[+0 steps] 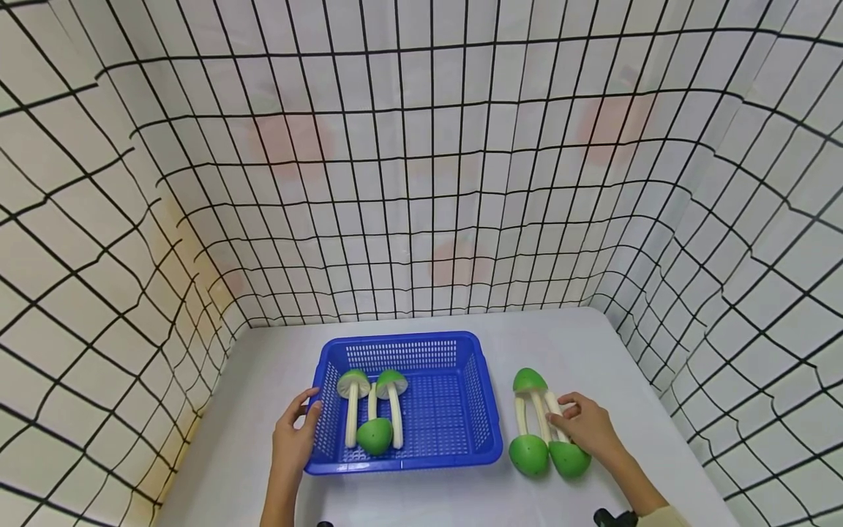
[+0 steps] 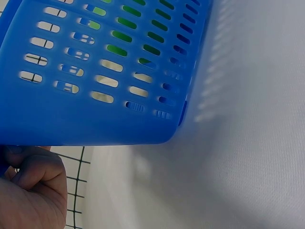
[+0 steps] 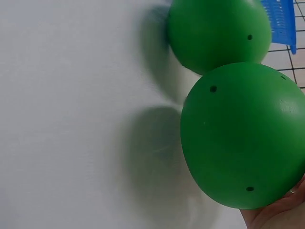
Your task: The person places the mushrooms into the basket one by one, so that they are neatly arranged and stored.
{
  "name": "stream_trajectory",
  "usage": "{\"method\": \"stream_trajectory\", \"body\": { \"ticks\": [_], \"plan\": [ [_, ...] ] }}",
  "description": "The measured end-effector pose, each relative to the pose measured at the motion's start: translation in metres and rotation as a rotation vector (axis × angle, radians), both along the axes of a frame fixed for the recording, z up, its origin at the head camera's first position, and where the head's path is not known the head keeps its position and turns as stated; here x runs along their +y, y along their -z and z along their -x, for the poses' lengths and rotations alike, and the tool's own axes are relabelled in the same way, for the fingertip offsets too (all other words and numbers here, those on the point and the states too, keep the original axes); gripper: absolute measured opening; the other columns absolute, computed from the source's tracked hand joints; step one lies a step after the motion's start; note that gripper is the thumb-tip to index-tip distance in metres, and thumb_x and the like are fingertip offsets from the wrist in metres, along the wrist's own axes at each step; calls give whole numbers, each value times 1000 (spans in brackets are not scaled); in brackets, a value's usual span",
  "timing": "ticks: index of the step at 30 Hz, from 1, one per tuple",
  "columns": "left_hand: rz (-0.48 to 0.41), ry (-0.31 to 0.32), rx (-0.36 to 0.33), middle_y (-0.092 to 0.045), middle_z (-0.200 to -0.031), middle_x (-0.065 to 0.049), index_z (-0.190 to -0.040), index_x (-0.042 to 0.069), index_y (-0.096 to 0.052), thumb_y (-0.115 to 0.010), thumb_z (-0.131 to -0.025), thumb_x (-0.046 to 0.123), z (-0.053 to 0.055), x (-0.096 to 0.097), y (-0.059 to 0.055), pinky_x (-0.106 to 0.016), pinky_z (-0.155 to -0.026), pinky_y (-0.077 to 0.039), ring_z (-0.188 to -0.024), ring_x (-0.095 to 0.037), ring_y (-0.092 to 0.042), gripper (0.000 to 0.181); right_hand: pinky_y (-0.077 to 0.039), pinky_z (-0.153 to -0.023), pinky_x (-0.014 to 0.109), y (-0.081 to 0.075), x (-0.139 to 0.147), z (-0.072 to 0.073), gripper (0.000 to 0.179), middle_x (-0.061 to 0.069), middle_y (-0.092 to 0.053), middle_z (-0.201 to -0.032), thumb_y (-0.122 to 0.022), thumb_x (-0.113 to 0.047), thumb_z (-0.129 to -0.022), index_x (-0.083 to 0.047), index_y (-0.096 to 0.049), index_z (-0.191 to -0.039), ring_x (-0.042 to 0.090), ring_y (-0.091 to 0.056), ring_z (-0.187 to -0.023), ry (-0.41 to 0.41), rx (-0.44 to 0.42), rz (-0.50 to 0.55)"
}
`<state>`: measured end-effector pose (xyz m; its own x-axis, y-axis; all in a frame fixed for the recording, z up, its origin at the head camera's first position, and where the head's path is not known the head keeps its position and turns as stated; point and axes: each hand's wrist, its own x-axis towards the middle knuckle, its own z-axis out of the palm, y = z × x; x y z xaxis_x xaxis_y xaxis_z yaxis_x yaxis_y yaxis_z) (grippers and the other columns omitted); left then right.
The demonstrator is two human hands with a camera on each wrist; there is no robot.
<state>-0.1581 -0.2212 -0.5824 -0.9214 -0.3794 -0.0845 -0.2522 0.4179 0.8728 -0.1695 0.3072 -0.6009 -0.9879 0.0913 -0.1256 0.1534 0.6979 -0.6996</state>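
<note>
My left hand grips the left rim of a blue plastic basket; in the left wrist view the fingers curl at its edge. Three toy mushrooms with green caps and pale stems lie inside, at the basket's left: two caps point away and one mushroom has its cap toward me. Right of the basket my right hand pinches the stem of a green-capped mushroom. Beside it are another near-cap mushroom and one with its cap at the far end. The held cap fills much of the right wrist view.
A white-covered table carries everything. Black wire grid panels with white sheeting behind stand at the back and on both sides. A black object shows at the bottom edge near the right sleeve.
</note>
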Motion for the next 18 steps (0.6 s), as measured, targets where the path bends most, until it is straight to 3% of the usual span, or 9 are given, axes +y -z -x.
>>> {"method": "stream_trajectory", "body": {
  "ticks": [5, 11, 18],
  "plan": [
    [-3, 6, -3, -58, -124, -15, -136, 32, -53, -52, -94, 56, -1, 0, -1, -45, -79, -58, -98, -32, -60, 48, -51, -58, 28, -3, 2, 2, 60, 15, -67, -101, -74, -46, -82, -4, -58, -121, 16, -63, -73, 2, 15, -11],
    [-3, 17, 3, -58, -123, -16, -136, 32, -52, -52, -94, 56, -2, 0, -2, -43, -77, -58, -96, -31, -60, 49, -52, -53, 29, -5, 2, 3, 61, 15, -64, -102, -75, -45, -82, -3, -55, -122, 16, -61, -62, 25, 7, 40],
    [-5, 7, 2, -57, -123, -16, -137, 32, -52, -52, -93, 57, -2, 1, -1, -46, -78, -58, -98, -34, -59, 51, -52, -52, 29, -16, 0, 5, 61, 14, -65, -103, -76, -46, -81, -5, -55, -121, 16, -61, -60, 33, 31, 59]
  ]
}}
